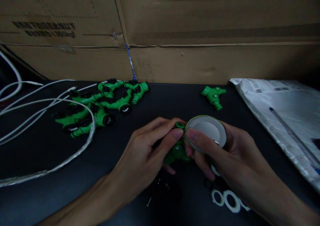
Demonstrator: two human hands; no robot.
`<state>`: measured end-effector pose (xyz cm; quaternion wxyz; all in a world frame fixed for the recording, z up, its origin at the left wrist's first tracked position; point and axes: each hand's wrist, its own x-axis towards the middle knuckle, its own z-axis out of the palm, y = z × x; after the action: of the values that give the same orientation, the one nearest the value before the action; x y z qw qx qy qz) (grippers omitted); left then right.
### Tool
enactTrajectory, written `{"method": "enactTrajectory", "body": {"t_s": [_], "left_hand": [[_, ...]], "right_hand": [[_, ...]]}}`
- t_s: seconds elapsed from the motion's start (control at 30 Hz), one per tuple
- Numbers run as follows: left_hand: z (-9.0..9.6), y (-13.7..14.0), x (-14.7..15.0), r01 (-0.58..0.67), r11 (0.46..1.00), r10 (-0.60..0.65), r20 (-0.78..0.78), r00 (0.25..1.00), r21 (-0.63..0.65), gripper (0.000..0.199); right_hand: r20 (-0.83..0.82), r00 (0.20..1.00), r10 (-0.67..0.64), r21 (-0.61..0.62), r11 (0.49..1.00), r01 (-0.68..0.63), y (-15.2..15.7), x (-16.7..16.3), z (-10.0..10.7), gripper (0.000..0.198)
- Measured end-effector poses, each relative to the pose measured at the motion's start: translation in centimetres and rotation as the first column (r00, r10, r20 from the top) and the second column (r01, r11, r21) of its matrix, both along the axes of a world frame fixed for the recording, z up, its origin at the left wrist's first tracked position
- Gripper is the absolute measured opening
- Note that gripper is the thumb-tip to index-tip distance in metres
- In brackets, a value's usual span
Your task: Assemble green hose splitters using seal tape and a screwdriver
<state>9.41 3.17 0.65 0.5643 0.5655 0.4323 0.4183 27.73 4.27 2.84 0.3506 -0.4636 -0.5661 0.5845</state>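
Observation:
My left hand [155,142] is closed around a green plastic Y-shaped hose connector [177,151], thumb and forefinger near its upper open end. In my right hand [225,152] is a round shallow metal lid [207,131], its pale inner face turned up and my thumb resting on it. The lid's left edge is right beside the connector's upper end; whether they touch I cannot tell. Fingers hide much of the connector. Below my hands lie white rings [231,201], small screws [149,201] and dark small parts that are hard to make out.
Several green connectors with black fittings [120,102] lie at the left, near white cables [82,149]. Another green connector [213,96] sits at the back right. A white plastic mailer [280,119] bears a pen [290,129]. A cardboard box [175,62] walls off the back.

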Motion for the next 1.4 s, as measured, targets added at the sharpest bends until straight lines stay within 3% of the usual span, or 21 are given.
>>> {"method": "enactTrajectory", "body": {"t_s": [0.1,0.17,0.3,0.4,0.6,0.8,0.9,1.03,1.2,1.4], "left_hand": [[0.0,0.1,0.0,0.023,1.0,-0.023,0.015,1.0,0.0,0.031],[0.0,0.2,0.0,0.032,0.999,-0.032,0.028,0.999,-0.008,0.031],[-0.1,0.1,0.1,0.026,0.999,-0.025,0.035,0.999,-0.033,0.031],[-0.1,-0.1,0.0,0.022,0.999,-0.02,0.039,0.999,-0.039,0.03],[0.0,-0.1,-0.1,0.009,0.998,-0.006,0.046,0.999,-0.061,0.028],[0.1,0.2,0.2,-0.008,0.996,0.014,0.072,0.997,-0.091,0.03],[0.1,0.2,0.1,-0.022,0.995,0.029,0.073,0.997,-0.094,0.029],[0.0,0.1,0.0,-0.025,0.996,0.032,0.08,0.996,-0.087,0.03],[0.0,0.1,0.1,-0.018,0.996,0.026,0.089,0.996,-0.091,0.028],[0.2,0.1,0.1,-0.008,0.991,0.022,0.103,0.994,-0.131,0.027]], "right_hand": [[0.019,0.999,-0.032,0.067,0.997,0.03,-0.2,-0.1,-0.1,0.033],[0.078,0.994,-0.081,0.192,0.979,0.065,-0.3,-0.3,-0.1,0.03],[0.247,0.951,-0.185,0.514,0.857,0.033,-0.5,-0.4,-0.3,0.013],[0.308,0.925,-0.224,0.626,0.78,-0.02,-0.7,-0.4,-0.6,0.013],[0.327,0.916,-0.233,0.629,0.777,-0.027,-0.9,-0.3,-0.6,0.014],[0.388,0.917,-0.089,0.511,0.849,-0.134,0.0,0.4,0.4,0.01],[0.389,0.921,-0.02,0.459,0.871,-0.175,0.3,0.7,0.9,0.019],[0.387,0.922,-0.026,0.43,0.889,-0.155,0.6,1.1,1.0,0.027],[0.403,0.915,-0.034,0.465,0.868,-0.172,0.7,1.2,1.0,0.039],[0.346,0.934,-0.087,0.496,0.862,-0.103,0.1,0.7,0.2,0.032]]}}
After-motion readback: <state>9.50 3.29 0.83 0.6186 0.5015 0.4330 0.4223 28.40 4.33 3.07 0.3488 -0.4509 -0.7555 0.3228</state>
